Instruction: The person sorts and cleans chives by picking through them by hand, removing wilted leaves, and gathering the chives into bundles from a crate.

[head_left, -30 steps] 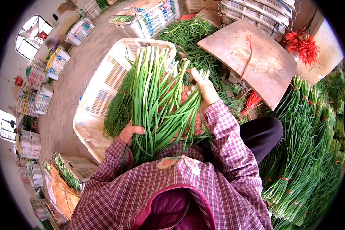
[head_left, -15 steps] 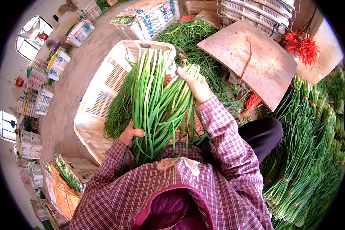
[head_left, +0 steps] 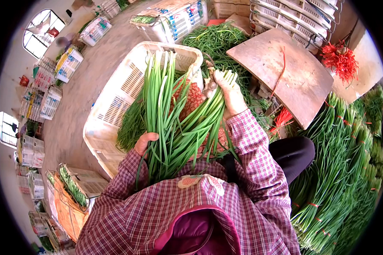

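My left hand (head_left: pixel 146 143) is wrapped round the lower part of a bunch of long green stalks (head_left: pixel 158 102), whose pale ends point up and away from me. My right hand (head_left: pixel 230 94) grips a second bunch (head_left: pixel 206 111) near its pale ends, over my lap. The leaves of both bunches cross low in front of my chest. Between them a red patterned cloth (head_left: pixel 192 101) shows. Behind my left hand stands a white plastic basket (head_left: pixel 110 108) with more greens (head_left: pixel 130 123) in it.
A tilted board (head_left: pixel 285 72) stands at the right, a red string on it. Red ties (head_left: pixel 340 59) hang beyond. Tied green bundles (head_left: pixel 336 170) are heaped at my right. Loose greens (head_left: pixel 219 40) lie past the basket. Packed crates (head_left: pixel 174 21) stand farther off.
My right hand has moved right with its bunch, opening a gap between the two bunches where more red cloth shows. The left hand stays on its stalks. The view has shifted slightly.
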Tool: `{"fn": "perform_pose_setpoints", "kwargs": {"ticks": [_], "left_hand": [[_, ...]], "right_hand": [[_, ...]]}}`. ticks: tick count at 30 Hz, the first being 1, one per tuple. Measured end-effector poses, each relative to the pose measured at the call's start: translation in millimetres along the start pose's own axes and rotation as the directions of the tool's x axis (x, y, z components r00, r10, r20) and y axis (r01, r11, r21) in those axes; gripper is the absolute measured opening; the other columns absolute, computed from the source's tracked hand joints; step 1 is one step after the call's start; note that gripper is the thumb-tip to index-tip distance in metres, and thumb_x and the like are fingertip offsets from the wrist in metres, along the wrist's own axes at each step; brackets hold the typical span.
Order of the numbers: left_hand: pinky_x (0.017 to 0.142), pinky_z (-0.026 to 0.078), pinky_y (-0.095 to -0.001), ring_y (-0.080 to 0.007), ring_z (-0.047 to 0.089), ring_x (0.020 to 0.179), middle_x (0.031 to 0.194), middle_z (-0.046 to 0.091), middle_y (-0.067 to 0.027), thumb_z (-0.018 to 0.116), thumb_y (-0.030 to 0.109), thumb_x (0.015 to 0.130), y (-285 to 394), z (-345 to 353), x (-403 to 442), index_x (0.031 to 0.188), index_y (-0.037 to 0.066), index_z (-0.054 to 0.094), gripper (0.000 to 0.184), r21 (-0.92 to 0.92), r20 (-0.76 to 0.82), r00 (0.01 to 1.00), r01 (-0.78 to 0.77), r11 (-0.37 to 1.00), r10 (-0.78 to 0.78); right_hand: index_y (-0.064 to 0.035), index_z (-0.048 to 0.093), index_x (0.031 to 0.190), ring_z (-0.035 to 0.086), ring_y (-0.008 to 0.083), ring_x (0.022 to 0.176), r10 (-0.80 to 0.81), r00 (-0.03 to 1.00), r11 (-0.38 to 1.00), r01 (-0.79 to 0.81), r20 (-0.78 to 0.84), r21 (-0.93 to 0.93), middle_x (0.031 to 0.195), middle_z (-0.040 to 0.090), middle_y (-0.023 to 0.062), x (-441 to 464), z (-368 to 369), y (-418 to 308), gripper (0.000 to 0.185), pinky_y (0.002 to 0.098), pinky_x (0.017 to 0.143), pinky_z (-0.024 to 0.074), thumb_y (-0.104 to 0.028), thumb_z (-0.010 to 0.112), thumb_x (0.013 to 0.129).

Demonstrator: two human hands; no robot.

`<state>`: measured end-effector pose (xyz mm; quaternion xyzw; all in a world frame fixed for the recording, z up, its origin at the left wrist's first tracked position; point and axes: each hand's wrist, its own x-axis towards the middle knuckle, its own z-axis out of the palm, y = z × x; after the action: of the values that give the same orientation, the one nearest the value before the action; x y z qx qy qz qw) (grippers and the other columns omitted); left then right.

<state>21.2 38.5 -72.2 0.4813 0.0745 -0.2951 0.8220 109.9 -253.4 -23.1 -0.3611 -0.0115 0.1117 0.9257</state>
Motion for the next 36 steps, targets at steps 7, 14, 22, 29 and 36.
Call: {"fn": "perform_pose_setpoints", "kwargs": {"ticks": [7, 14, 22, 29, 36], "left_hand": [[0.082, 0.054, -0.0334, -0.0210, 0.062, 0.093, 0.099, 0.061, -0.0091, 0.066, 0.021, 0.072, -4.3, -9.7, 11.4, 0.110, -0.002, 0.056, 0.046, -0.141, 0.051, 0.997, -0.046, 0.989, 0.053], [0.075, 0.053, -0.0363, -0.0239, 0.062, 0.067, 0.065, 0.059, -0.0078, 0.066, 0.024, 0.072, 15.4, -11.2, -0.1, 0.089, 0.003, 0.062, 0.027, -0.092, 0.037, 0.982, -0.182, 0.979, 0.186], [0.064, 0.047, -0.0370, -0.0221, 0.054, 0.056, 0.071, 0.055, -0.0034, 0.062, 0.021, 0.071, 12.9, 7.7, 0.1, 0.089, 0.004, 0.058, 0.026, -0.077, 0.242, 0.948, -0.195, 0.978, 0.208], [0.057, 0.050, -0.0400, -0.0250, 0.058, 0.053, 0.068, 0.056, -0.0072, 0.069, 0.014, 0.066, 17.5, 33.2, -4.5, 0.122, 0.005, 0.044, 0.062, -0.011, 0.257, 0.943, -0.217, 0.976, 0.213], [0.059, 0.052, -0.0463, -0.0325, 0.061, 0.057, 0.074, 0.059, -0.0108, 0.070, 0.008, 0.072, 11.1, 13.1, 8.3, 0.141, 0.018, 0.030, 0.081, 0.116, 0.479, 0.870, -0.193, 0.974, 0.115]], "right_hand": [[-0.0053, 0.060, 0.096, 0.062, 0.0173, 0.058, -0.044, 0.994, 0.996, 0.051, -0.105, 0.071, 0.069, 0.058, 0.0026, -6.4, -16.5, -2.4, 0.023, 0.0322, 0.052, 0.0535, -0.027, 0.062, 0.090], [-0.0063, 0.052, 0.103, 0.059, 0.0165, 0.061, -0.543, 0.795, 0.827, 0.452, -0.271, -0.333, 0.073, 0.056, 0.0022, -30.6, -88.1, -126.1, 0.040, 0.0338, 0.060, 0.0545, -0.035, 0.071, 0.082], [-0.0063, 0.063, 0.095, 0.058, 0.0109, 0.056, -0.493, 0.854, 0.606, 0.199, -0.167, -0.770, 0.074, 0.061, 0.0026, -54.2, -40.6, -126.8, 0.027, 0.0245, 0.054, 0.0491, -0.032, 0.067, 0.086], [-0.0060, 0.058, 0.094, 0.054, 0.0120, 0.050, 0.242, 0.965, 0.915, -0.261, -0.099, -0.308, 0.065, 0.054, -0.0009, -15.4, -46.7, -8.7, 0.042, 0.0298, 0.050, 0.0533, -0.041, 0.075, 0.077], [-0.0084, 0.061, 0.100, 0.053, 0.0088, 0.054, 0.128, 0.989, 0.958, -0.143, -0.075, -0.248, 0.071, 0.056, -0.0026, -10.9, -9.3, -8.1, 0.032, 0.0244, 0.052, 0.0481, -0.033, 0.072, 0.082]]}}
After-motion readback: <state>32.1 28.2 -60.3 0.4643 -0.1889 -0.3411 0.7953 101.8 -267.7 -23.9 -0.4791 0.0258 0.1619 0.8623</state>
